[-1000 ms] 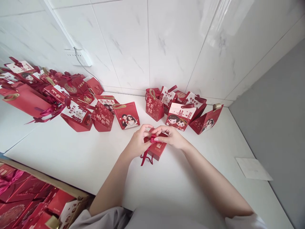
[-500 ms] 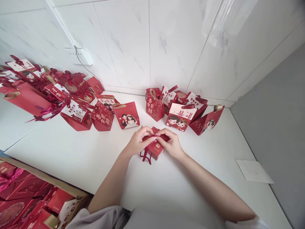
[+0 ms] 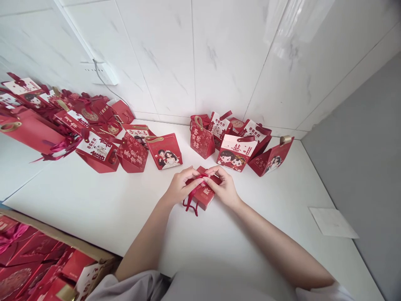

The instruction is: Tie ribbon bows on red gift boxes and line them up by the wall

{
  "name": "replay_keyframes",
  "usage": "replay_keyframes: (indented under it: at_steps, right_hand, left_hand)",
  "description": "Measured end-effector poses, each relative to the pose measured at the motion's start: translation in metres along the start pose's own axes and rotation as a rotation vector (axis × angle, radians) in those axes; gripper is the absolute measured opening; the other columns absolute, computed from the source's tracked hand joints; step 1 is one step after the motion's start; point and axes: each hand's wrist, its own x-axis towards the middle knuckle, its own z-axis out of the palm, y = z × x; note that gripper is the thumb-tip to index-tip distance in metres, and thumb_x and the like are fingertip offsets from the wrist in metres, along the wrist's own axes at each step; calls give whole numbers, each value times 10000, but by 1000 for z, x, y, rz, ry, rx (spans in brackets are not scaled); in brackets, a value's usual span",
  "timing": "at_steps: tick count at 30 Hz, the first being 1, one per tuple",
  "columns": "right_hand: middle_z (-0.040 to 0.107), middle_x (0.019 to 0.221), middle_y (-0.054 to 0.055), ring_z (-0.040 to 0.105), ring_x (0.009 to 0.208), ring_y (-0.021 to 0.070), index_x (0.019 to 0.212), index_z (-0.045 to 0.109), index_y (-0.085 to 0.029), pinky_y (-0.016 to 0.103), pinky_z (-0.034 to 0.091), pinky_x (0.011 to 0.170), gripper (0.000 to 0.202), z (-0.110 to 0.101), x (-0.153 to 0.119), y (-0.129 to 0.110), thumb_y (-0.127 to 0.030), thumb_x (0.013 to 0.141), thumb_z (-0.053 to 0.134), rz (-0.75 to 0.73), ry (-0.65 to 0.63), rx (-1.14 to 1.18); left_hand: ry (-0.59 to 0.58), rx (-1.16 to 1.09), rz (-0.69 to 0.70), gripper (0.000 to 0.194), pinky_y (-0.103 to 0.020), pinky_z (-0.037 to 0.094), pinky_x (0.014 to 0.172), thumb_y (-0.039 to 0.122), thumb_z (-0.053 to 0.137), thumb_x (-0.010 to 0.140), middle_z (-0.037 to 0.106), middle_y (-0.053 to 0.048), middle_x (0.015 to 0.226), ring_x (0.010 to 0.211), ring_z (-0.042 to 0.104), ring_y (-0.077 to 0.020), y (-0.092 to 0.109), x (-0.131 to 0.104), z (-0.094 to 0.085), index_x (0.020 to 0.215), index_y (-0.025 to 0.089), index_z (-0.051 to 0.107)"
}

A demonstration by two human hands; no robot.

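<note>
A small red gift box (image 3: 205, 198) with gold lettering lies on the white table (image 3: 200, 242) in front of me. Across its top runs a dark red ribbon (image 3: 193, 192), gathered at the middle between my fingertips. My left hand (image 3: 181, 186) pinches the ribbon from the left, and my right hand (image 3: 226, 188) pinches it from the right. The thumbs and fingertips of both hands nearly meet over the box. A twisted red cord handle (image 3: 196, 209) hangs from the box's left side onto the table. My fingers partly cover the ribbon and the box top.
Red wedding gift boxes stand behind my hands, such as one with a cartoon couple (image 3: 235, 154) and one with a bride (image 3: 166, 152). More crowd the left back. A cardboard carton (image 3: 75, 244) of red boxes sits lower left. White paper (image 3: 332, 222) lies at the right edge.
My hands stay at the box; the ribbon between the fingertips looks fuller and more looped than before. The whole view has shifted slightly.
</note>
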Motion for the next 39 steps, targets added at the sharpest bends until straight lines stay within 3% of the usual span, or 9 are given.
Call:
replay_keyframes:
  at_steps: [3, 6, 9, 15, 21, 27, 34, 39]
  right_hand:
    - [616, 865, 4, 603, 846, 165, 1093, 597, -233, 320, 488, 850, 232, -3, 1, -1, -359, 901, 631, -7, -66, -5]
    - [618, 887, 13, 602, 865, 172, 1093, 613, -237, 331, 488, 864, 241, -4, 2, -3, -393, 910, 612, 24, -107, -4]
    - [626, 890, 21, 607, 853, 177, 1024, 625, -229, 330, 500, 840, 236, -5, 2, -2, -417, 882, 645, 39, -103, -1]
    - [623, 852, -1, 614, 840, 159, 1061, 601, -232, 326, 485, 874, 264, -7, 2, 3, -356, 850, 700, 18, -98, 37]
    - [627, 831, -8, 616, 802, 157, 1054, 619, -228, 327, 497, 848, 322, -9, 3, 5, -379, 801, 749, 47, -110, 80]
    - [638, 836, -4, 623, 812, 161, 1043, 628, -231, 332, 503, 854, 329, -9, 4, 7, -396, 789, 758, 56, -103, 91]
    - [652, 850, 3, 633, 840, 165, 1028, 647, -231, 339, 508, 868, 300, -11, 4, 8, -395, 798, 751, 47, -127, 93]
    - [651, 844, 0, 637, 829, 162, 1023, 652, -231, 335, 513, 863, 302, -10, 4, 7, -388, 790, 761, 55, -126, 105]
  left_hand:
    - [-29, -80, -61, 246, -350, 483, 947, 389, 561, 907, 693, -47, 928, 878, 653, -177, 0, 0, -3, 934, 164, 654]
    - [-62, -163, -98, 251, -296, 513, 818, 389, 602, 883, 679, -58, 951, 880, 648, -176, 3, 0, -4, 970, 157, 642]
    - [-77, -231, -134, 246, -273, 511, 764, 369, 634, 865, 669, -58, 932, 859, 649, -166, 6, -1, -5, 983, 158, 591]
    - [-140, -311, -117, 200, -260, 469, 756, 333, 615, 876, 614, -34, 910, 859, 602, -151, 6, -4, -12, 929, 181, 495]
    - [-126, -361, -186, 221, -225, 396, 645, 399, 537, 920, 577, 0, 809, 679, 506, -108, 2, -3, -12, 937, 183, 492]
    - [-102, -308, -191, 258, -228, 413, 652, 418, 544, 911, 571, -8, 816, 705, 517, -112, 2, -1, -11, 880, 162, 551]
    - [-111, -267, -154, 194, -275, 489, 781, 320, 634, 849, 645, -63, 969, 885, 615, -158, -1, -2, -12, 919, 159, 553]
    - [-87, -241, -155, 203, -262, 505, 764, 267, 633, 848, 676, -55, 922, 858, 643, -155, 1, -2, -10, 1008, 168, 554]
